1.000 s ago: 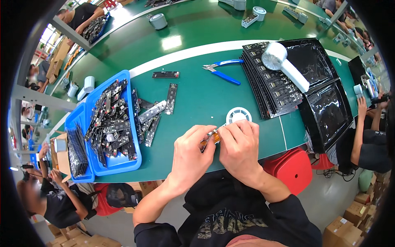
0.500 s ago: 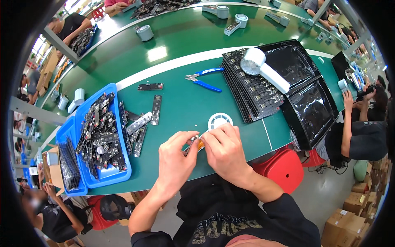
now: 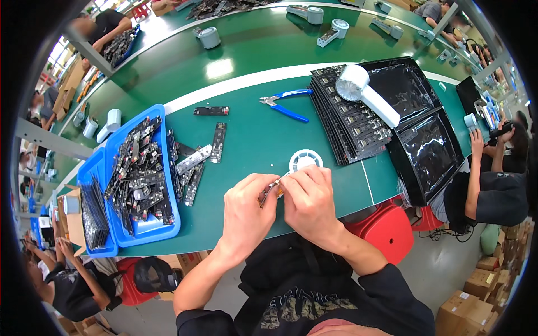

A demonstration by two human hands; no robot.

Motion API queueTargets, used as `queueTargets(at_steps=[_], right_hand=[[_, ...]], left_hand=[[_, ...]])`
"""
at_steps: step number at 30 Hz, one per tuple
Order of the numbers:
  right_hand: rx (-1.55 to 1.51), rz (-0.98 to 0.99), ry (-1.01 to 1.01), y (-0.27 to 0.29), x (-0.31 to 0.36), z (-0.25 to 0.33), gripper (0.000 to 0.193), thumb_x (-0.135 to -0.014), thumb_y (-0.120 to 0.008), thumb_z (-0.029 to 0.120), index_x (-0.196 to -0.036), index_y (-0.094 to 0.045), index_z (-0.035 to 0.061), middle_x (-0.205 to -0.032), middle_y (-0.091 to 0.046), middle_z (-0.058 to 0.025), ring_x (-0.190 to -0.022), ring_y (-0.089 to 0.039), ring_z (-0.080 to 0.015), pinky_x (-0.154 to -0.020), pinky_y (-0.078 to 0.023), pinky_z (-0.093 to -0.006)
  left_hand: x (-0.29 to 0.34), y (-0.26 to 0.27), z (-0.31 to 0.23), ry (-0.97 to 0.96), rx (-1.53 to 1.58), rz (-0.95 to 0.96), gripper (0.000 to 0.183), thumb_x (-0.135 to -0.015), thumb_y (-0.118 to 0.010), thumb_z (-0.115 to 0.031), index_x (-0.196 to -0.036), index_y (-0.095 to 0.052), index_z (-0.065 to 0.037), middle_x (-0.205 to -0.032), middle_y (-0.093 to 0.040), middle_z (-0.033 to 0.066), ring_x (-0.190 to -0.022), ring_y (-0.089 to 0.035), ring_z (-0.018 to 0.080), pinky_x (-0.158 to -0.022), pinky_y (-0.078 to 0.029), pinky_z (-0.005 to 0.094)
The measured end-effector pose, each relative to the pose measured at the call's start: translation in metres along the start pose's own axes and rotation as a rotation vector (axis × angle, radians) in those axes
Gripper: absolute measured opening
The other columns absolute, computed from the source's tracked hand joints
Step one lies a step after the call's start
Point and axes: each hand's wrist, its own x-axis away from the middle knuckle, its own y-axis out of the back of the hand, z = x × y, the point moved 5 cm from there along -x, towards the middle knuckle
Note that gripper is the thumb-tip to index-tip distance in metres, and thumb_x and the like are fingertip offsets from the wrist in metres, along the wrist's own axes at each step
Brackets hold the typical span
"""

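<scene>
At the near edge of the table, my left hand (image 3: 249, 208) pinches a narrow dark circuit board (image 3: 264, 195). My right hand (image 3: 309, 203) meets it at the board's upper end, fingertips closed on something small that they hide. A bit of orange (image 3: 279, 192) shows between the two hands; its kind is unclear. Just beyond my right fingers is a white round fan housing (image 3: 305, 158) with spokes, partly covered by that hand. Loose circuit boards (image 3: 218, 143) lie to the left, some beside the blue tray.
A blue tray (image 3: 175, 221) heaped with circuit boards stands at left. Blue-handled cutters (image 3: 288, 112) lie ahead. Right of them, a white handheld fan (image 3: 381, 105) rests on stacked board panels (image 3: 350, 134), next to a black box (image 3: 434, 185). Co-workers sit on both sides.
The table scene has shifted slightly in view. My hands stay together, and more of the circuit board now shows beside my left fingers.
</scene>
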Motion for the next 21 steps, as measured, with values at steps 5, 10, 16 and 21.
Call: queueTargets(at_steps=[5, 10, 16, 21], right_hand=[[-0.026, 0.002, -0.010, 0.001, 0.000, -0.001, 0.020, -0.074, -0.072, 0.000, -0.094, -0.070, 0.0010, -0.088, -0.066, -0.0057, -0.090, -0.062, -0.0254, -0.083, -0.042, -0.0416], [-0.051, 0.019, 0.005, -0.001, 0.001, -0.003, 0.021, -0.075, -0.072, 0.000, -0.095, -0.070, 0.0008, -0.089, -0.066, -0.0054, -0.091, -0.062, -0.0253, -0.083, -0.041, -0.0419], [-0.028, 0.038, 0.002, 0.000, -0.002, -0.003, 0.022, -0.076, -0.072, 0.000, -0.097, -0.071, 0.0003, -0.090, -0.067, -0.0059, -0.094, -0.062, -0.0256, -0.083, -0.042, -0.0428], [-0.022, 0.060, -0.009, 0.000, -0.001, -0.004, 0.025, -0.076, -0.074, 0.001, -0.101, -0.072, 0.0009, -0.096, -0.067, -0.0067, -0.100, -0.061, -0.0273, -0.087, -0.043, -0.0443]], left_hand=[[0.000, -0.001, 0.003, -0.083, 0.003, -0.030, 0.016, -0.088, -0.072, 0.006, -0.103, -0.074, 0.004, -0.095, -0.075, 0.0160, -0.074, -0.073, 0.0288, -0.066, -0.058, 0.0359], [-0.002, 0.002, 0.009, -0.003, 0.036, 0.043, 0.017, -0.087, -0.075, 0.007, -0.104, -0.077, 0.003, -0.095, -0.078, 0.0155, -0.076, -0.075, 0.0228, -0.068, -0.060, 0.0305], [-0.003, 0.001, 0.008, -0.022, 0.071, 0.013, 0.021, -0.089, -0.074, 0.006, -0.109, -0.077, 0.003, -0.097, -0.078, 0.0156, -0.080, -0.076, 0.0199, -0.070, -0.061, 0.0297], [0.000, -0.001, 0.018, 0.064, 0.146, -0.012, 0.022, -0.091, -0.075, 0.003, -0.113, -0.077, 0.003, -0.104, -0.078, 0.0140, -0.084, -0.075, 0.0171, -0.074, -0.063, 0.0292]])
